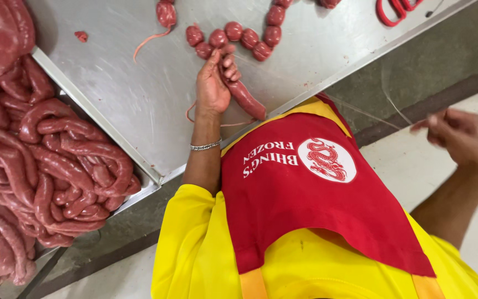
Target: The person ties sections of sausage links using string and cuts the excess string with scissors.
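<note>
L hand (215,83) fingers grip sausage link (245,98); R hand (460,137) fingers pinch string (394,102), blurred.

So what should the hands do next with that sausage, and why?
Probably pull the right hand further out to tighten the thin string: the left hand pinches the long sausage just past the last round link, and the string looks curved, not taut.

Scratched steel table (139,94), string of round tied sausage links (233,37) at its far side, one long link (245,99) nearer than the string by the table edge, small meat scrap (81,36) left of the string, tray (139,188) of coiled raw sausage (56,166) further left.
</note>
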